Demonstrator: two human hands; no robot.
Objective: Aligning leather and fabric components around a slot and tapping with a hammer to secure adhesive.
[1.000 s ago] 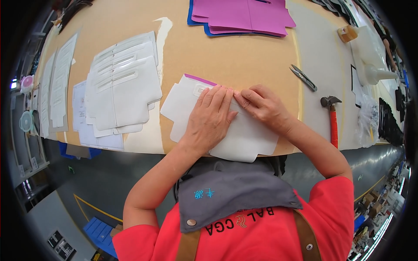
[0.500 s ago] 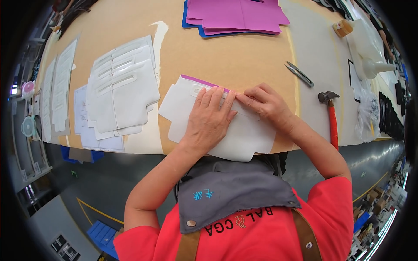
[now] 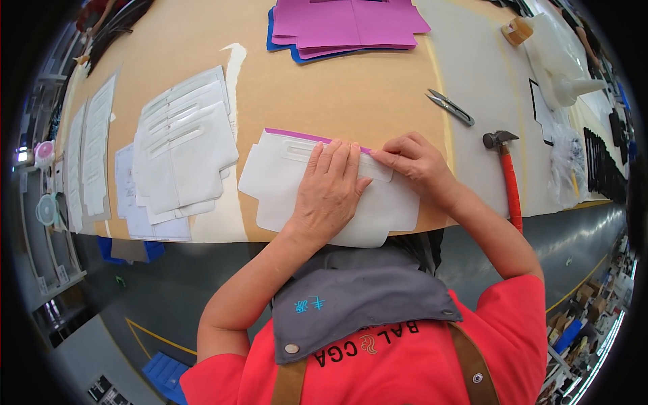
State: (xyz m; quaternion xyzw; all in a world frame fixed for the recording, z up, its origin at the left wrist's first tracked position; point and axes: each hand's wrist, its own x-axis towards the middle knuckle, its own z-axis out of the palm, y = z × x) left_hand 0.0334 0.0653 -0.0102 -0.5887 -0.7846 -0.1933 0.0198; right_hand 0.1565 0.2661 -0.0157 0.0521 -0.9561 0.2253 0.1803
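Now one white panel (image 3: 273, 177) lies squarer along the near edge of the desk (image 3: 337, 88), and more purple strip (image 3: 290, 136) shows on its far side, so more of that edge seems worked. Two hands tend it: the left hand (image 3: 331, 185) rests flat, its grip open; the right hand (image 3: 416, 165) has its grip pinched at the strip's right end. Beyond lie one hammer (image 3: 509, 179) rightward, at least three overlapping white pieces (image 3: 192, 162) leftward, one pair of snips (image 3: 450, 106); farthest, at least two purple sheets (image 3: 351, 23) over some blue sheet (image 3: 278, 48).
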